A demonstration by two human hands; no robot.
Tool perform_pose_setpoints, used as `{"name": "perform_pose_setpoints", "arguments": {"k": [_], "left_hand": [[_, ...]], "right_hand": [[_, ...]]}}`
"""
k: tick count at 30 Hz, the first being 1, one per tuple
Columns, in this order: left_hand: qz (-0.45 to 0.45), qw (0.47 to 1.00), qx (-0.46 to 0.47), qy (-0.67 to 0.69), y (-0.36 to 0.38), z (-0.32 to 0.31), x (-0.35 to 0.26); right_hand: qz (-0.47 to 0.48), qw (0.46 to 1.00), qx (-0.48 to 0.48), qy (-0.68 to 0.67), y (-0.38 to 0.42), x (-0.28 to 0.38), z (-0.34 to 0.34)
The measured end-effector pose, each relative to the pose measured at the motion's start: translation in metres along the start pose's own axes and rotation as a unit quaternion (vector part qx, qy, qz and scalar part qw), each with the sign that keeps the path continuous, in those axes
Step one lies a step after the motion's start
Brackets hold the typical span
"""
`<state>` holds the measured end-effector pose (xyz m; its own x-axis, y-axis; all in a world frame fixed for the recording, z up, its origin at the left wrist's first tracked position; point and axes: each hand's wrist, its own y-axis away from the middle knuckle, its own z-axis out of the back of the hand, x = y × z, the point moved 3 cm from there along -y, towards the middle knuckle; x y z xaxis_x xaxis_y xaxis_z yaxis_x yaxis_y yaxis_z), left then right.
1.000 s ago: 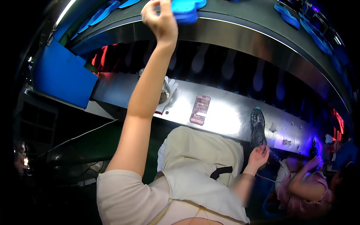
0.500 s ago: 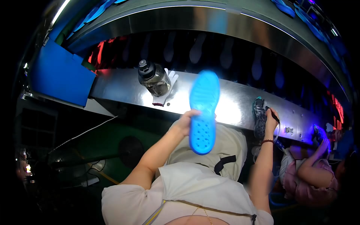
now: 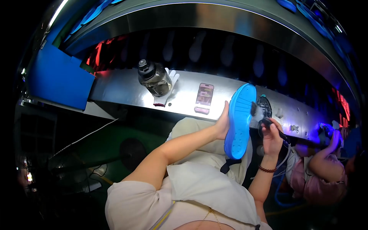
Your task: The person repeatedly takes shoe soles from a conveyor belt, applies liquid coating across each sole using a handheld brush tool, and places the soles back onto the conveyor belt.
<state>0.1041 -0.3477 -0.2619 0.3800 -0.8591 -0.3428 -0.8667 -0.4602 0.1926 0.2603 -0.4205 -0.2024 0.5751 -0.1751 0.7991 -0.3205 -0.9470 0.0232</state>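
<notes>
A blue shoe sole [image 3: 239, 119] is tilted upright in front of me, ridged at the top and dotted with holes lower down. My left hand [image 3: 222, 122] holds it by its left edge. In my right hand [image 3: 272, 138] is a black-handled brush [image 3: 281, 134], its bristles near the sole's right edge; whether they touch is unclear. Behind the brush, a dark oval pad [image 3: 264, 106] with a greenish rim lies on the metal ledge [image 3: 184, 92]. A phone [image 3: 204, 95] lies on the ledge left of the sole.
A dark bottle [image 3: 156, 79] stands on a white glove [image 3: 172, 78] at the left of the ledge. Beyond is a blue panel [image 3: 57, 78]. At the right, a co-worker's arm [image 3: 326, 163] reaches to the ledge under purple light. Dark soles hang behind.
The sole has moved right and turned, with my left hand on it. The phone has come into view. My right hand has raised the brush off the dark pad towards the sole.
</notes>
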Motion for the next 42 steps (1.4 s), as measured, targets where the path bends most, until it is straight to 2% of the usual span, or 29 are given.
{"name": "perform_pose_setpoints", "arguments": {"k": [4, 6, 8, 10, 11, 15, 18, 22, 24, 25, 26, 28, 29, 30, 32, 34, 36, 37, 38, 39, 40, 41, 42], "left_hand": [[-0.014, 0.998, -0.054, 0.024, 0.019, -0.042, -0.010], [-0.040, 0.994, -0.097, 0.031, 0.028, -0.046, -0.013], [-0.046, 0.994, -0.092, 0.036, 0.034, -0.042, -0.014], [-0.053, 0.998, -0.025, 0.023, 0.039, -0.037, -0.016], [-0.056, 0.997, -0.050, 0.034, 0.040, -0.034, -0.016], [-0.064, 0.996, -0.052, 0.032, 0.045, -0.031, -0.018], [-0.066, 0.996, -0.040, 0.034, 0.048, -0.034, -0.019], [-0.083, 0.996, 0.001, 0.037, 0.043, -0.029, -0.015], [-0.100, 0.993, -0.040, 0.041, 0.039, -0.024, -0.012], [-0.100, 0.992, -0.078, 0.008, 0.038, -0.023, -0.012], [-0.102, 0.992, -0.079, 0.011, 0.035, -0.025, -0.012], [-0.119, 0.980, -0.162, -0.011, 0.034, -0.033, -0.018], [-0.122, 0.979, -0.160, -0.013, 0.035, -0.032, -0.019], [-0.127, 0.978, -0.162, -0.012, 0.035, -0.028, -0.023], [-0.155, 0.975, -0.156, 0.032, 0.036, -0.012, -0.032], [-0.185, 0.974, -0.131, 0.001, 0.039, 0.004, -0.048], [-0.164, 0.983, -0.066, -0.044, 0.048, 0.003, -0.054], [-0.138, 0.988, -0.062, -0.025, 0.049, 0.000, -0.053], [-0.136, 0.988, -0.062, -0.024, 0.049, -0.007, -0.050], [-0.118, 0.992, -0.050, -0.006, 0.049, -0.018, -0.043], [-0.099, 0.994, -0.036, 0.011, 0.049, -0.027, -0.035], [-0.093, 0.995, 0.008, 0.027, 0.047, -0.035, -0.028], [-0.090, 0.996, 0.010, 0.029, 0.046, -0.044, -0.020]], "right_hand": [[-0.023, 0.998, 0.063, 0.012, 0.008, -0.010, -0.033], [-0.023, 0.997, 0.055, 0.051, 0.004, -0.012, -0.038], [-0.019, 0.998, 0.041, 0.048, 0.000, -0.013, -0.045], [-0.021, 0.998, 0.036, 0.048, -0.006, -0.016, -0.048], [-0.030, 0.998, 0.038, 0.044, -0.009, -0.019, -0.049], [-0.040, 0.998, 0.029, 0.045, -0.022, -0.025, -0.054], [-0.040, 0.998, 0.016, 0.049, -0.033, -0.024, -0.061], [-0.004, 0.993, -0.017, 0.118, -0.047, -0.015, -0.074], [0.073, 0.941, -0.026, 0.329, -0.047, -0.007, -0.087], [0.099, 0.927, 0.002, 0.362, -0.042, -0.010, -0.097], [0.173, 0.887, 0.050, 0.426, -0.035, -0.015, -0.104], [0.176, 0.852, 0.048, 0.490, -0.018, -0.019, -0.119], [0.227, 0.838, 0.050, 0.493, -0.013, -0.024, -0.117], [0.227, 0.839, 0.055, 0.491, -0.006, -0.022, -0.115], [0.090, 0.849, 0.105, 0.510, 0.013, -0.021, -0.106], [0.130, 0.814, 0.186, 0.535, 0.030, -0.015, -0.099], [-0.021, 0.829, 0.228, 0.509, 0.043, -0.001, -0.085], [-0.081, 0.845, 0.232, 0.474, 0.040, 0.013, -0.086], [-0.089, 0.863, 0.216, 0.448, 0.033, 0.023, -0.084], [-0.039, 0.893, 0.197, 0.402, 0.025, 0.034, -0.084], [-0.002, 0.923, 0.138, 0.360, 0.017, 0.041, -0.083], [0.066, 0.928, 0.074, 0.360, 0.009, 0.049, -0.085], [0.111, 0.918, 0.028, 0.381, 0.000, 0.053, -0.088]]}}
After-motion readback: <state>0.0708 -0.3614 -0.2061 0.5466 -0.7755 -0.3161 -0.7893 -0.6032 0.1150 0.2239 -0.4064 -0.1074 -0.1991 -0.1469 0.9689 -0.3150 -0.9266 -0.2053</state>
